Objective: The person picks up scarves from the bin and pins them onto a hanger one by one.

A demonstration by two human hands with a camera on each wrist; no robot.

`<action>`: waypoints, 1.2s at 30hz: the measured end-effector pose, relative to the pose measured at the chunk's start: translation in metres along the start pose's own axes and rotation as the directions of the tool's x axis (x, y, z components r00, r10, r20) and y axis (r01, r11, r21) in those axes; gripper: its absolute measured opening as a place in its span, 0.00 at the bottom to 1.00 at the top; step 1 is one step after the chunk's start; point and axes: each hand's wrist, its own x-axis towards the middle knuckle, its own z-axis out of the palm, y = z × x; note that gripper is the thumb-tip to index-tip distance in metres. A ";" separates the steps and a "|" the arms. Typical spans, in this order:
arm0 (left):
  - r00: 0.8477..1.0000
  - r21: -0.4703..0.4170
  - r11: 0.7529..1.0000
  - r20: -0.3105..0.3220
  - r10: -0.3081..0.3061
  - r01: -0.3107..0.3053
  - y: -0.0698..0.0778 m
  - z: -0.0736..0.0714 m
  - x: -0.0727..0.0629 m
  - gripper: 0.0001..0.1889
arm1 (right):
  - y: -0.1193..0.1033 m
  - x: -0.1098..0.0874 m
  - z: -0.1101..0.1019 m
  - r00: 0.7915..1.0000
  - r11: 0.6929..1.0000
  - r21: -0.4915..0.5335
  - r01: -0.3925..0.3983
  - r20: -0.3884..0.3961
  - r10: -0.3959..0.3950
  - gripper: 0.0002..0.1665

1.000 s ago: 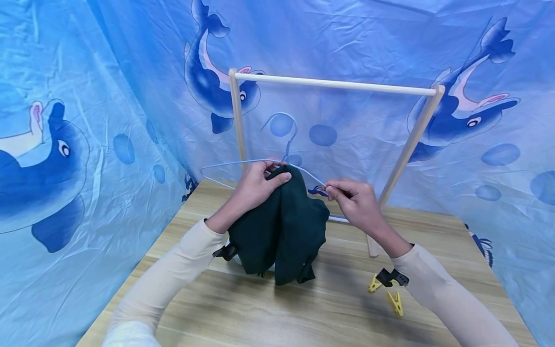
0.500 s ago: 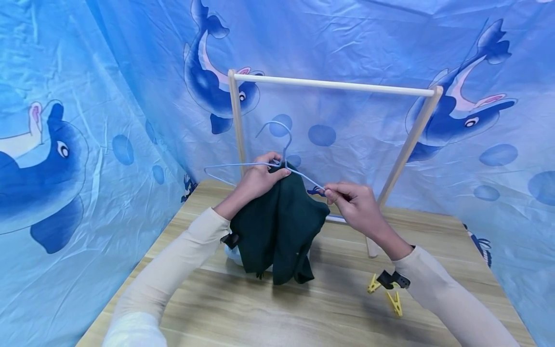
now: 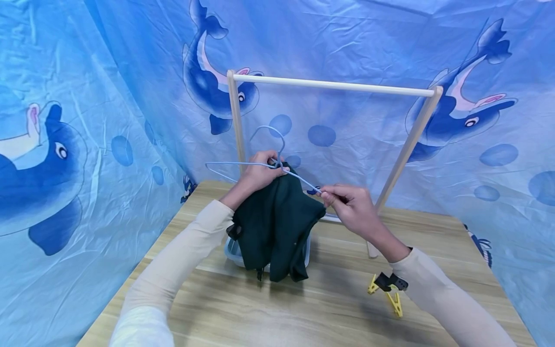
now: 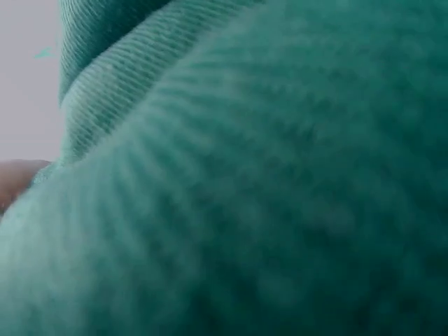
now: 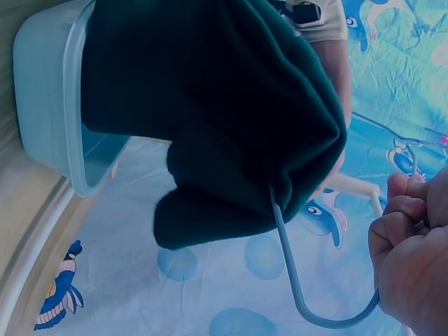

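Observation:
A dark green knit garment hangs in folds under my left hand. That hand grips its top at the neck of a light blue wire hanger, the thumb beside the wire. Ribbed green cloth fills most of the left wrist view. My right hand pinches the hanger near its right end. In the right wrist view, the hanger's bent end runs from the right hand up into the garment's folds.
A translucent plastic box stands on the wooden table under the garment. Behind it rises a wooden rack with a white rail. Two yellow clothespins lie near the right sleeve. A blue dolphin-printed curtain surrounds the table.
The hanger's hook has shifted left and down. My left thumb has come up over the hanger's neck, and the right hand has moved slightly left. More of the box shows.

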 end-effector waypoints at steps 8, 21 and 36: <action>0.989 0.127 0.987 0.099 -0.106 0.093 -0.005 0.005 0.003 0.12 | 0.001 0.000 -0.004 0.997 0.997 -0.017 -0.081 0.003 0.081 0.10; 0.992 0.234 0.970 0.097 -0.086 0.061 -0.003 0.005 -0.006 0.17 | 0.005 0.001 -0.008 0.991 0.990 -0.046 -0.136 -0.009 0.135 0.09; 0.986 0.268 0.960 0.166 0.033 -0.077 -0.005 -0.015 -0.041 0.19 | 0.005 0.001 -0.010 0.986 0.984 -0.069 -0.164 -0.016 0.163 0.09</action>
